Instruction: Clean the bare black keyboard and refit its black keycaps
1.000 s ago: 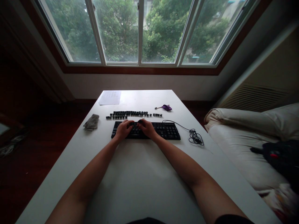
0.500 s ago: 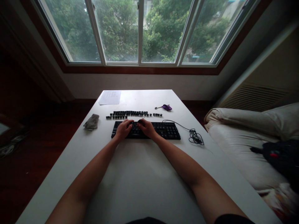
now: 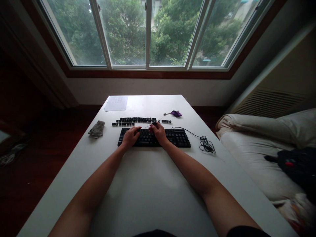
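Cloth point(image 3: 96, 129), grey and rumpled, is lying near the left edge of the white table point(image 3: 153, 184), with paper point(image 3: 116, 103) lying beyond it. Loose keycaps point(image 3: 138, 119) are standing in rows just behind the keyboard; they are probably light, hard and easily scattered, and are limiting rearward clearance. The left hand point(image 3: 130, 137) is resting, fingers curled, on the left part of the keyboard point(image 3: 181, 140); whether it is pinching anything, I cannot tell. The keyboard is lying flat under both hands, likely stiff and fairly light, its short ends offering the safest hold. The right hand point(image 3: 159, 132) is pinching a small dark item point(image 3: 154, 123) over the middle keys; its thin wires are probably springy. Farther right, a purple object point(image 3: 176, 114) is lying behind, while the coiled cable point(image 3: 207, 145), presumably flexible, is obstructing that side.
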Motion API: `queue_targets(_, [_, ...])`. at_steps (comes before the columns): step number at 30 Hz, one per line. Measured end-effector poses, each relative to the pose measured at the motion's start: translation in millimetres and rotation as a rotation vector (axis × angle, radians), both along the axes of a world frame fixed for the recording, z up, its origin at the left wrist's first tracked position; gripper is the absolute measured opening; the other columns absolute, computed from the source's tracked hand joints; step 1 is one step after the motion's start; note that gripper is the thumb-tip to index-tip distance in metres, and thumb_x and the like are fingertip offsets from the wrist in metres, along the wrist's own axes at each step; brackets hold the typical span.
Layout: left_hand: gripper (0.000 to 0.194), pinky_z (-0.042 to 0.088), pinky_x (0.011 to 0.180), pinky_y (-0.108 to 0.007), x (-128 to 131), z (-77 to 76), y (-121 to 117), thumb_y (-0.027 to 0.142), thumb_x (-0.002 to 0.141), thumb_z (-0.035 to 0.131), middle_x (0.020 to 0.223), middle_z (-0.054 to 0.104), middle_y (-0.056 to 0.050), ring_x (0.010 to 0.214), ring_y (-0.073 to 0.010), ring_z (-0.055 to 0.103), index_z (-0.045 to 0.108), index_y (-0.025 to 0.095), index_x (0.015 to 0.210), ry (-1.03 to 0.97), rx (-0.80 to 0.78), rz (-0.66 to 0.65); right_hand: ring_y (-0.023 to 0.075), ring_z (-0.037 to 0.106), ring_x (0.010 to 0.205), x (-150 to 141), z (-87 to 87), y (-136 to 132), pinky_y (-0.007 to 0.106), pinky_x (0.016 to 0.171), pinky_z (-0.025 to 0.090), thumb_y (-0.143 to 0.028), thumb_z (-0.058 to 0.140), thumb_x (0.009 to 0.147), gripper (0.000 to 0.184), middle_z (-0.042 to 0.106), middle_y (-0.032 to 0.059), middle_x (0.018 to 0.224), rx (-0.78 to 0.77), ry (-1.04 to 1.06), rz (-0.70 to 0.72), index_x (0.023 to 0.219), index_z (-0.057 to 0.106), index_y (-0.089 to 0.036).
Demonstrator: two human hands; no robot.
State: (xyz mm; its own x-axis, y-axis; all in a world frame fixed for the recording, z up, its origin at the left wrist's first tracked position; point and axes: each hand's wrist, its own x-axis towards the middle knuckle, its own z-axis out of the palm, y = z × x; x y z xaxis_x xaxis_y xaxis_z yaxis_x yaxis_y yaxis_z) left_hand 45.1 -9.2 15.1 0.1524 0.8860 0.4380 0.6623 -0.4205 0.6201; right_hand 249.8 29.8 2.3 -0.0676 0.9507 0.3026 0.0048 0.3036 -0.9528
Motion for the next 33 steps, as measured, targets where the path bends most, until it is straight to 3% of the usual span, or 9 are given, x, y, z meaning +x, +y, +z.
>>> queue_targets(10, [0.031,0.051,0.084,-0.032,0,-3.8,1,0.026,0.089,0.057,0.111,0.070,-0.004,0.089,-0.0192,0.065,0.067,0.025,0.118,0.010,-0.013,-0.003,0.0143,0.064,0.063,6,-2.2,11,0.025,0.057,0.051,-0.047,0.070,0.077,0.032,0.069,0.0034,0.076,-0.202,0.409,0.032,0.088,0.062,-0.018])
queue_targets(16, [0.029,0.050,0.088,-0.034,-1,-3.4,2,0.028,0.091,0.055,0.113,0.070,-0.005,0.098,-0.0216,0.065,0.067,0.026,0.116,0.026,-0.004,-0.001,0.0138,0.063,0.062,7,-3.6,13,0.025,0.057,0.051,-0.046,0.071,0.077,0.031,0.069,0.0030,0.075,-0.215,0.418,0.039,0.087,0.063,-0.018])
queue_targets(23, [0.030,0.050,0.075,-0.030,-1,-2.2,2,0.026,0.088,0.059,0.103,0.069,-0.005,0.079,-0.0176,0.063,0.067,0.025,0.116,0.050,-0.016,-0.035,0.0134,0.064,0.062,6,-3.3,13,0.025,0.057,0.051,-0.046,0.071,0.076,0.032,0.069,0.0029,0.075,-0.223,0.411,0.043,0.087,0.063,-0.017])
queue_targets(33, [0.029,0.050,0.074,-0.029,-2,-2.0,1,0.027,0.088,0.060,0.100,0.068,-0.004,0.076,-0.0158,0.062,0.068,0.025,0.115,0.040,0.006,-0.042,0.0135,0.063,0.061,7,0.0,10,0.025,0.057,0.051,-0.046,0.071,0.075,0.032,0.069,0.0032,0.074,-0.229,0.391,0.028,0.086,0.062,-0.018])
